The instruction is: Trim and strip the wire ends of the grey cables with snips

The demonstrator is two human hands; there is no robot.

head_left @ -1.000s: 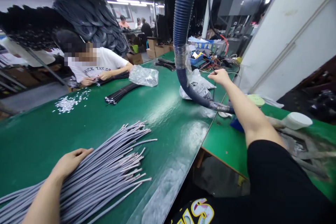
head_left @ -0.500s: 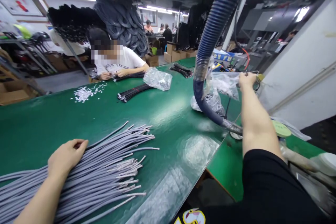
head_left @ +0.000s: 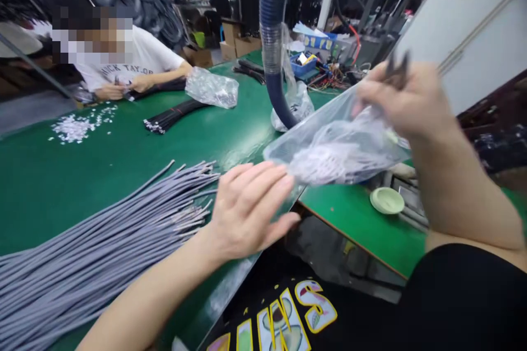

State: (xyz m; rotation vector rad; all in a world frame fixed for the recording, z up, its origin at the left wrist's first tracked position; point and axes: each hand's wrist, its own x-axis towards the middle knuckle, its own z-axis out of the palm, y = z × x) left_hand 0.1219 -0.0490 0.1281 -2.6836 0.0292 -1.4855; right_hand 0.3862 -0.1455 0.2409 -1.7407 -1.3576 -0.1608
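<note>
My right hand (head_left: 405, 98) is closed on the top of a clear plastic bag (head_left: 329, 156) and holds it up over the table edge. Small white pieces fill the bag's lower part. A dark two-pronged tool (head_left: 397, 71), blurred, sticks up out of the same fist; its exact kind is unclear. Beside the bag's lower left corner is my left hand (head_left: 251, 211), fingers stretched out and thumb apart. Whether its fingertips touch the bag, I cannot tell. A spread bundle of grey cables (head_left: 107, 247) with stripped ends lies on the green table (head_left: 123, 175), left of that hand.
Across the table a person in a white shirt (head_left: 135, 60) handles black cables (head_left: 177, 115). White bits (head_left: 76, 126) lie scattered there. A ribbed hose (head_left: 275, 38) hangs above the table. A light green dish (head_left: 387, 200) stands on a lower green surface at right.
My right hand has come back from the far right, bringing the bag nearer. My left hand has left the grey cables and moved right, up to the bag. The view has turned right.
</note>
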